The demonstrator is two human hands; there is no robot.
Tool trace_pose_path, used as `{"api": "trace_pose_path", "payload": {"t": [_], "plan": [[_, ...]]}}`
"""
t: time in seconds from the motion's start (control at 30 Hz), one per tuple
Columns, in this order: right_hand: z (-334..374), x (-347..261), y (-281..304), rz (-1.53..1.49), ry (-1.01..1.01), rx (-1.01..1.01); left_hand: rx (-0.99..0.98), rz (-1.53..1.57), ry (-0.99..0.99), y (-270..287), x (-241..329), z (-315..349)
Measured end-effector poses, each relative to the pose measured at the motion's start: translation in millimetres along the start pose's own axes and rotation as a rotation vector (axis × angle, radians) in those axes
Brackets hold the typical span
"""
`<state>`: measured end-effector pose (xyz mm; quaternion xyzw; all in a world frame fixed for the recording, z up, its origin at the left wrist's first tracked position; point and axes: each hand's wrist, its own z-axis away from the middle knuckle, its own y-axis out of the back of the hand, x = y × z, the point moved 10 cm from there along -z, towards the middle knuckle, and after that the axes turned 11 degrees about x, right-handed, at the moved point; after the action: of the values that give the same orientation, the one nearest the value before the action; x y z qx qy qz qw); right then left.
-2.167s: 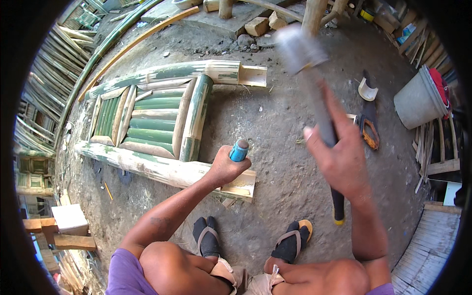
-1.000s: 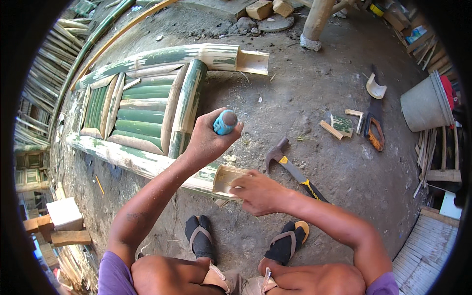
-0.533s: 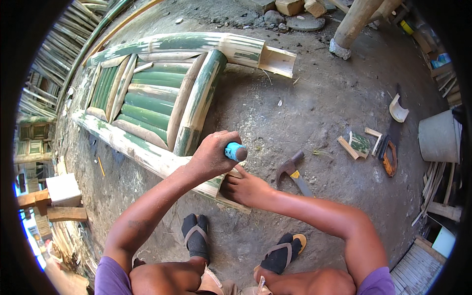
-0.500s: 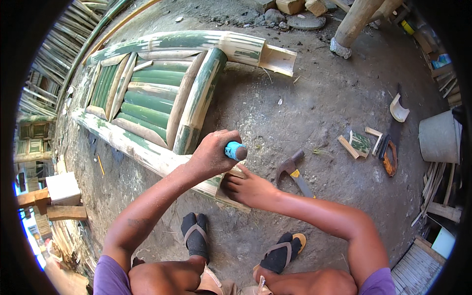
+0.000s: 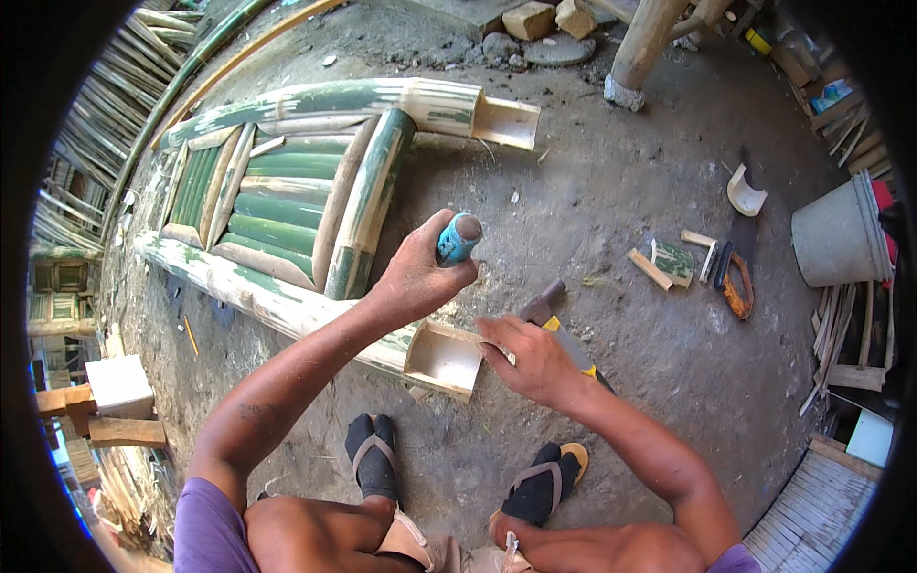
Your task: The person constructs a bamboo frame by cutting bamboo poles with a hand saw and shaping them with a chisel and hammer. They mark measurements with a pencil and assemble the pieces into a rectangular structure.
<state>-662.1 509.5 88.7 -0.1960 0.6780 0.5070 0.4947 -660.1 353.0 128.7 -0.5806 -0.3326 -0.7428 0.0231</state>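
My left hand (image 5: pixel 425 272) is closed around the blue handle (image 5: pixel 458 239) of a hand tool, just above the bamboo frame's near rail; whatever lies below the grip is hidden by my fist. The near rail (image 5: pixel 239 277) is a thick green-and-white pole, and its right end is cut to an open trough (image 5: pixel 445 358) with a pale inside. My right hand (image 5: pixel 535 358) is at the trough's far right corner, thumb and fingers apart; whether the fingertips touch the rim I cannot tell. Beneath that hand a hammer (image 5: pixel 568 339) with a dark head and yellow-grey handle lies on the ground.
Green slats (image 5: pixel 277 208) fill the bamboo frame, whose far rail (image 5: pixel 382 95) also ends in a trough. To the right lie a saw (image 5: pixel 737 277), bamboo offcuts (image 5: pixel 672 263) and a grey bucket (image 5: pixel 833 234). A wooden post (image 5: pixel 645 53) stands at the back. My sandalled feet are close below.
My right hand has slid off the trough's inside to its right corner, over the hammer, baring the pale hollow. The left hand has risen slightly with the blue-handled tool. The whole view has shifted.
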Motion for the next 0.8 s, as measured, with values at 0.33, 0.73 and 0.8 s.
{"api": "trace_pose_path", "payload": {"t": [0.33,0.73,0.8], "plan": [[4.8,36.8,5.7,-0.377,-0.36,0.172,0.038,0.975,0.628,-26.4,-53.2,12.3],[53.5,116.4,110.2,0.657,-0.308,0.583,-0.575,-0.577,-0.311,-83.4,-75.0,73.9],[52.1,111.3,107.8,0.759,-0.289,0.515,-0.495,-0.516,-0.286,-79.5,-79.5,69.0]]}}
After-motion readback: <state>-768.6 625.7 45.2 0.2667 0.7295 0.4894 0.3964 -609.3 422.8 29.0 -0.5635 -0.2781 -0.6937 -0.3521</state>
